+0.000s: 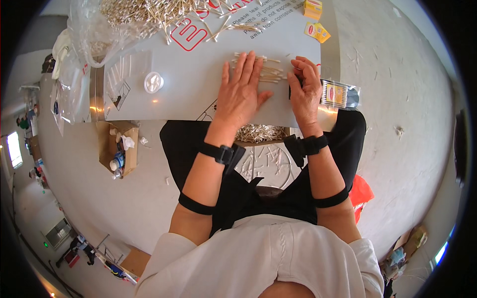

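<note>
A small bunch of cotton swabs (271, 74) lies on the grey printed tabletop sheet (189, 99). My left hand (241, 92) rests flat over the left part of that bunch, fingers stretched out and thumb apart. At the right end of the bunch is my right hand (306, 89), its fingers curled in toward the thumb. Whatever is between those fingers is hidden. Just right of it, a clear pack of cotton swabs (334, 93) with a yellow label lies by the table's edge. Part of a dark object shows under the right hand.
A big heap of loose swabs (144, 15) spills from a clear plastic bag (82, 49) at the far left. A small round white tub (153, 82) stands nearby. Yellow cards (317, 32) lie far right. Below the table edge are a box of swabs (261, 133) and a cardboard box (130, 159).
</note>
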Action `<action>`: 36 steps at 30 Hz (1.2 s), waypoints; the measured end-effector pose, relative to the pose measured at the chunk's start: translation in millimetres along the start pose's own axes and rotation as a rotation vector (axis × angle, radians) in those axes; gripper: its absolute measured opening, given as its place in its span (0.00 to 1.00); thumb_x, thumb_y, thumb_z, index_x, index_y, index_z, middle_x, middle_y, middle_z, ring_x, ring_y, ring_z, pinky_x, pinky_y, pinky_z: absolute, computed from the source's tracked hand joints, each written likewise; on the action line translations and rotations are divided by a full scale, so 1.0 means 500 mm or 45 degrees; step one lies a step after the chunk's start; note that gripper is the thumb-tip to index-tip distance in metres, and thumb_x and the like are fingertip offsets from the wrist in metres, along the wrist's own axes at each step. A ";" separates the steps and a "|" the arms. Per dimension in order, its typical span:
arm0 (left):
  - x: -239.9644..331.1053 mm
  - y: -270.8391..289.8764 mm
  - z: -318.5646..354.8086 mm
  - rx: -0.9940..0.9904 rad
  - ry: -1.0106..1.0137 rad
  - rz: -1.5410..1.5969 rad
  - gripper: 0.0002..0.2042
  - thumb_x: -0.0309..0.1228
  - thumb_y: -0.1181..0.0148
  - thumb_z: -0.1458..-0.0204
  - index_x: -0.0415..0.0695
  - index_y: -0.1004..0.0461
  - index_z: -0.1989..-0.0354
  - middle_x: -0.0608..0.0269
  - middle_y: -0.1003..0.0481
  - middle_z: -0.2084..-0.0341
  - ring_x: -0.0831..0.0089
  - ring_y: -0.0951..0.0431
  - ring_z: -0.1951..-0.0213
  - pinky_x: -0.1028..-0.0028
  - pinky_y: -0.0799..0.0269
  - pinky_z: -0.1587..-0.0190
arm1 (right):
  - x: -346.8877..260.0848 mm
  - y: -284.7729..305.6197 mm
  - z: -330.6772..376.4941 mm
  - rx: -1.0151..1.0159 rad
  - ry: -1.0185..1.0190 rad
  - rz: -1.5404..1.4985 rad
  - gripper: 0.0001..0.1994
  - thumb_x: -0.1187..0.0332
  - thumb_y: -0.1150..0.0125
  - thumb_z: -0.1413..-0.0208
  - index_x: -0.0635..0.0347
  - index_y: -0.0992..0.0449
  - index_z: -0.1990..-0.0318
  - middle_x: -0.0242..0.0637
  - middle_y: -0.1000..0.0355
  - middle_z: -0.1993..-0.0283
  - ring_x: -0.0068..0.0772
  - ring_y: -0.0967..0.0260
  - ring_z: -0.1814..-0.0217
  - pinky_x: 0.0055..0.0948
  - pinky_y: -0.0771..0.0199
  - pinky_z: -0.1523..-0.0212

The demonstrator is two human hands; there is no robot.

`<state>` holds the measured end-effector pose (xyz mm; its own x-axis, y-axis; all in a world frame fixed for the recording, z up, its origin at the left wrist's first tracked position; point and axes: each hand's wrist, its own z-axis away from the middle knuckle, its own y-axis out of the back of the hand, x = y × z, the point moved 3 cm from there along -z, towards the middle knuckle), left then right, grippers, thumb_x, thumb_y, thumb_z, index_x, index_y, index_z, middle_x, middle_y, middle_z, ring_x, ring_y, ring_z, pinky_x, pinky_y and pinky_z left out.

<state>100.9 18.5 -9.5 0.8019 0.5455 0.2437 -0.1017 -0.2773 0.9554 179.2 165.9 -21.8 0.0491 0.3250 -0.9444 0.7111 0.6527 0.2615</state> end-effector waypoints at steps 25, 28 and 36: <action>-0.074 0.027 -0.002 0.298 0.162 0.269 0.09 0.19 0.35 0.60 0.47 0.26 0.72 0.68 0.29 0.68 0.62 0.31 0.58 0.63 0.37 0.54 | -0.002 -0.029 0.036 -0.027 -0.091 -0.456 0.12 0.78 0.46 0.39 0.69 0.27 0.49 0.41 0.34 0.38 0.30 0.34 0.40 0.25 0.35 0.39; -0.080 0.033 0.006 0.285 0.139 0.286 0.09 0.19 0.34 0.60 0.47 0.26 0.72 0.68 0.29 0.69 0.63 0.31 0.59 0.63 0.37 0.54 | 0.001 -0.029 0.035 -0.020 -0.101 -0.449 0.11 0.78 0.47 0.39 0.68 0.27 0.50 0.42 0.33 0.38 0.30 0.34 0.40 0.25 0.35 0.40; -0.006 0.024 0.020 0.102 -0.083 0.289 0.10 0.22 0.34 0.61 0.47 0.26 0.69 0.66 0.29 0.66 0.60 0.31 0.56 0.61 0.36 0.53 | 0.016 -0.035 0.023 0.024 -0.167 -0.608 0.13 0.69 0.49 0.34 0.69 0.26 0.49 0.43 0.33 0.38 0.34 0.37 0.36 0.30 0.42 0.34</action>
<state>103.3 5.7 -0.3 0.8004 0.4103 0.4370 -0.2390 -0.4501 0.8604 175.2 149.4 -36.2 -0.1982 -0.0969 -0.9754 0.6885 0.6945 -0.2089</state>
